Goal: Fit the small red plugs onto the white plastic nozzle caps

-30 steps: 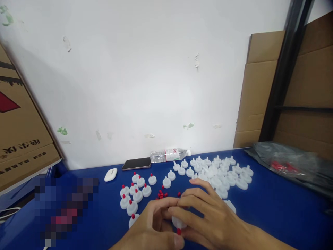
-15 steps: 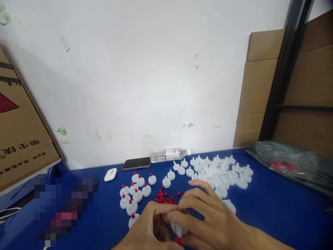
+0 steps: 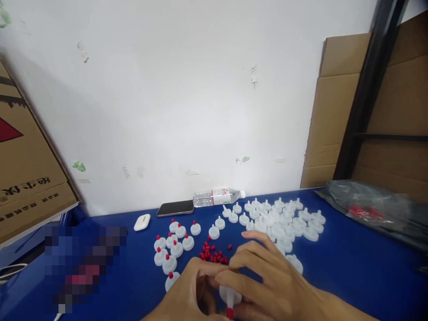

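The right hand (image 3: 267,272) has fingers closed on a translucent white plastic spouted cap (image 3: 226,294), the left hand (image 3: 189,292) curls beside it, grip unclear, both partly screening loose red cylindrical plugs (image 3: 215,259) on the blue tabletop (image 3: 351,276) before a clear plastic bottle (image 3: 219,197).

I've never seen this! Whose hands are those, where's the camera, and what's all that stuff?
These are one person's bare hands, no robot, seen by a camera on that person's head. The right hand holds a white plastic piece with a red cap on its spout; the left hand is close beside it. On the blue table, white pieces wearing red caps stand at left, loose red caps lie between, and plain white pieces crowd the right. Farther back are a phone, white case and clear bottle.
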Tool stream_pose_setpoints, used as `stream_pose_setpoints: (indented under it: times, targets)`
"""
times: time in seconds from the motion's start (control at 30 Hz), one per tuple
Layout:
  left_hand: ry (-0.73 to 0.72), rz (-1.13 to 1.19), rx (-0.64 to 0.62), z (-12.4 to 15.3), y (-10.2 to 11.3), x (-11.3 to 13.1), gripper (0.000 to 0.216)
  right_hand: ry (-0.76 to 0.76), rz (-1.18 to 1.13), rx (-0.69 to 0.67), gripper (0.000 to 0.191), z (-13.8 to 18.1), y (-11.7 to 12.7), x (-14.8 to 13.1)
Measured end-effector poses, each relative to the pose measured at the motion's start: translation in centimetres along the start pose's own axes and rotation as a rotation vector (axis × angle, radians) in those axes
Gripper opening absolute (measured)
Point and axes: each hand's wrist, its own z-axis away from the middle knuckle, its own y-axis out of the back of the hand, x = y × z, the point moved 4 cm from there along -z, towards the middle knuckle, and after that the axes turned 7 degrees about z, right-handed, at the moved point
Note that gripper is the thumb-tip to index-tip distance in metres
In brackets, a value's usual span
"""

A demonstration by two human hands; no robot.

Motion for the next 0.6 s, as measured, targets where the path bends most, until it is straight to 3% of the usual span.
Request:
stream_pose_setpoints:
  times: [0.23,0.37,0.43,0.5,0.6]
  targets:
    - [0.013,-0.012,-0.155,-0.6,-0.8,1.3,0.049,0.006,-0.008,0.011,0.018,0.0,-0.2,0.1]
    - [-0.030,0.076,-0.177,-0.9,-1.3,1.2,0.061,0.005,0.001,0.003,0.019,-0.1,-0.2,0.5]
    - [-0.037,0.051,-0.113,-0.7,-1.1,1.0,0.071,0.000,0.009,0.001,0.020,-0.1,-0.2,0.7]
    - [-0.097,-0.095,0.045,-0.3,-0.5,1.2,0.069,-0.011,0.031,-0.010,0.024,-0.1,-0.2,0.9]
    - [-0.295,-0.460,0.275,0.4,0.4,2.6,0.041,-0.056,0.025,-0.032,0.027,0.1,-0.3,1.3]
